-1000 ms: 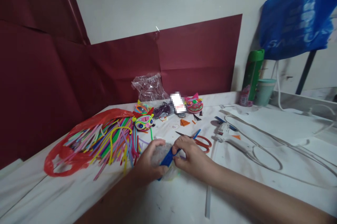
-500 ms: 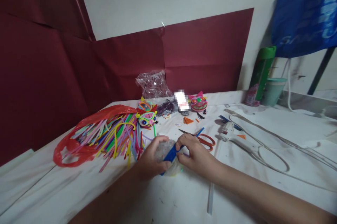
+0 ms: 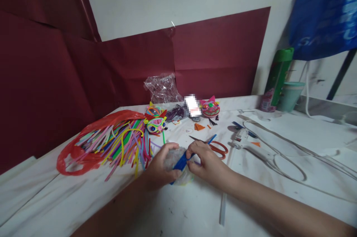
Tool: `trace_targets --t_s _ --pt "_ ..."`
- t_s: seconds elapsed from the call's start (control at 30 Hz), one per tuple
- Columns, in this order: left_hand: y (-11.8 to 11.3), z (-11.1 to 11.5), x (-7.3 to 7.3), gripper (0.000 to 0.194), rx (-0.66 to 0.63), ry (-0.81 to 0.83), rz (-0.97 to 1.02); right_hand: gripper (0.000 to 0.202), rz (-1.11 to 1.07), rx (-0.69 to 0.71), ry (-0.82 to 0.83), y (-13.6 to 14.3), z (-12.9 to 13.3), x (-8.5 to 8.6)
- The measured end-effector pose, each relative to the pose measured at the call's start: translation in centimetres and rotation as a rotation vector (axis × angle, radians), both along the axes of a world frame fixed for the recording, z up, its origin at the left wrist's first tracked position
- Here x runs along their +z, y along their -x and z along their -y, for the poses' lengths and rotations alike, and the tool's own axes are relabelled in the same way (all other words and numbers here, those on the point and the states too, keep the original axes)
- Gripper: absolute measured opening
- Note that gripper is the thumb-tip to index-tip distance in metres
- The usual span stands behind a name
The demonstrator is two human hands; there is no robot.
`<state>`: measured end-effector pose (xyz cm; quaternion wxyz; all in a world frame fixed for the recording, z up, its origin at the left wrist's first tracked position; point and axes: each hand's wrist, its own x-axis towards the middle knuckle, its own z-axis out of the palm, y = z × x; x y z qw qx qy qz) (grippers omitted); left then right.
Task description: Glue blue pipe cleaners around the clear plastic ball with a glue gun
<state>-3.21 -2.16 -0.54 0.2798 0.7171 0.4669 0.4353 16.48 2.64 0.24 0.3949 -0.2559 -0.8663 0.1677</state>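
Near the front middle of the table, my left hand (image 3: 159, 169) is wrapped round a rounded, clear plastic piece (image 3: 172, 156), its thumb pressed on a blue strip (image 3: 180, 164) that runs across the piece. Thumb and fingers of my right hand (image 3: 208, 162) pinch the upper end of that strip. What the plastic piece is, I cannot tell, since my hands cover much of it. Just behind my right hand lie orange-handled scissors (image 3: 221, 151). A white glue gun (image 3: 252, 148) rests to the right, with a glue stick (image 3: 222, 209) in front.
Colourful pipe cleaners (image 3: 119, 144) spill from a red plastic bag (image 3: 67, 166) at left. Decorated animal-face pieces (image 3: 156, 123) and a pink one (image 3: 210, 107) stand behind. Cables (image 3: 295, 172) cross the right side. A green bottle (image 3: 279, 77) and a cup (image 3: 291, 97) stand at back right.
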Motion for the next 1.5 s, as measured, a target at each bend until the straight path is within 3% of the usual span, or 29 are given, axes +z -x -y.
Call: trace_targets --t_s 0.87,1.03,1.17,1.3,1.5 --pt "0.3 -0.4 -0.2 0.063 -0.019 0.016 -0.004 0.021 -0.008 -0.006 0.006 0.1 -0.1 0.1" --pt "0.5 -0.6 -0.4 0.064 -0.004 0.044 0.029 0.021 -0.046 0.059 0.08 -0.4 -0.2 1.0" --pt "0.8 -0.7 -0.4 0.065 -0.025 0.102 0.073 0.015 -0.045 0.024 0.108 -0.8 -0.4 1.7" --pt "1.0 -1.0 -0.3 0.065 -0.054 0.172 0.157 0.012 -0.051 -0.007 0.021 -1.1 -0.5 1.5" --pt "0.1 -1.0 0.2 0.055 0.031 0.241 0.551 0.013 -0.13 -0.004 -0.188 -0.9 0.2 1.3"
